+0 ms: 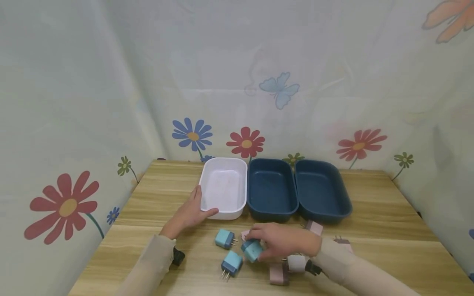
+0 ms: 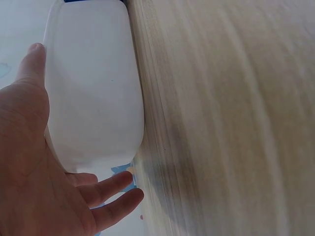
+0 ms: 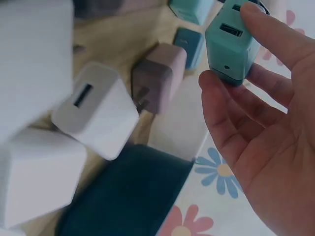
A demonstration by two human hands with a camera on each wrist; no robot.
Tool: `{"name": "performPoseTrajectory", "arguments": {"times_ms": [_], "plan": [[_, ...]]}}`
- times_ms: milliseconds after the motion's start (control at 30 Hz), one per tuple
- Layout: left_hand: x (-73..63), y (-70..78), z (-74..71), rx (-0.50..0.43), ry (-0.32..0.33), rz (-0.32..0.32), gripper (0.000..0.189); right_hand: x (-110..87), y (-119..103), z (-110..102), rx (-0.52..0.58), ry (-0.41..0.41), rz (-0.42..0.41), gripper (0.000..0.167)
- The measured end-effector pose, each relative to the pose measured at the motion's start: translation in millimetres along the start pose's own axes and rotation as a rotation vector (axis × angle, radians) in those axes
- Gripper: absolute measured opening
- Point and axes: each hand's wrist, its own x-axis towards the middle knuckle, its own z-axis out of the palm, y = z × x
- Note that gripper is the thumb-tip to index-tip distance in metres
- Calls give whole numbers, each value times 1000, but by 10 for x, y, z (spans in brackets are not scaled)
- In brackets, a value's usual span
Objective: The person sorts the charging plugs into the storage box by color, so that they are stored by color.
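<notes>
My right hand [image 1: 283, 239] pinches a teal USB wall charger [image 1: 252, 250] just above the table; the right wrist view shows the fingertips and thumb around this charger [image 3: 227, 46], its USB ports exposed. The left hand [image 1: 189, 212] touches the near left corner of a white plastic bin [image 1: 222, 215], thumb along the front and fingers by the left side. From the left wrist, that bin's wall [image 2: 93, 88] shows beside spread, fairly straight fingers. Two more teal chargers, one higher [image 1: 224, 238] and one lower [image 1: 232, 263], lie left of the held one.
Two dark blue bins, one in the middle [image 1: 272, 216] and one at right [image 1: 327, 218], stand beside the white one. Pink chargers [image 1: 278, 274] and white chargers [image 1: 296, 263] lie around and under the right forearm. A printed curtain [image 1: 314, 119] hangs behind the wooden table [image 1: 385, 255].
</notes>
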Motion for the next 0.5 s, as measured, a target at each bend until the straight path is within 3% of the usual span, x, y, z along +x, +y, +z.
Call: {"name": "performPoseTrajectory", "arguments": {"times_ms": [500], "plan": [[-2,-13,-22,-4,7,21,121,219,117,-357,70,81,150,53]]}}
